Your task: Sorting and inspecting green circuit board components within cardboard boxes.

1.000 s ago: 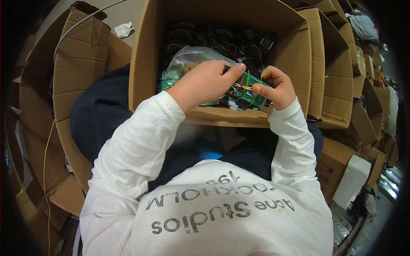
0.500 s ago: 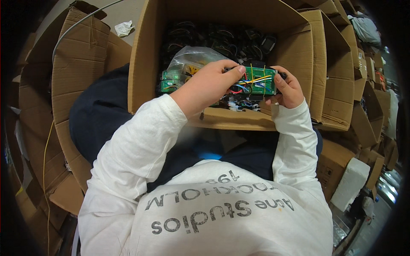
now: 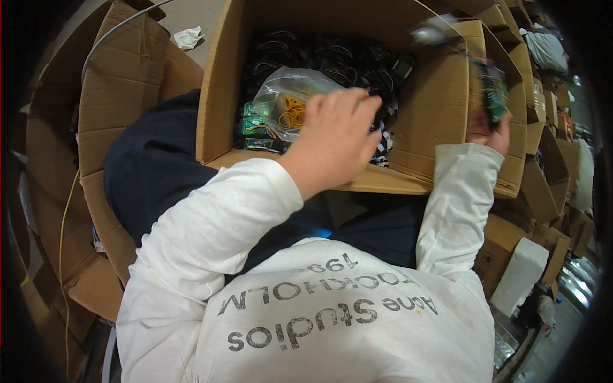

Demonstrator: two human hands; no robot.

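Note:
My right hand [image 3: 491, 131] grips a green circuit board [image 3: 495, 96] upright by its lower end, over the right wall of the cardboard box. A blurred whitish piece [image 3: 435, 30] shows beyond the board's upper end. My left hand [image 3: 338, 134] hovers above the near part of the box, back up, fingers bent and apart, with no held thing showing; its fingertips partly hide what lies beneath. Beside it, a clear plastic bag [image 3: 281, 82] contains yellow rubber bands [image 3: 294, 112]. More green boards [image 3: 255, 125] with wires lie left of the bag.
The open cardboard box [image 3: 421, 108] stands in front of my lap, with many black wired devices [image 3: 332, 57] at its far side. Another carton [image 3: 488, 147] adjoins it on the right. Cardboard [image 3: 121, 83] rises at left; a white foam block [image 3: 520, 274] lies at lower right.
My right hand has carried the circuit board away to the right, past the box wall, and turned it upright. My left hand has let go of the board and stays over the box.

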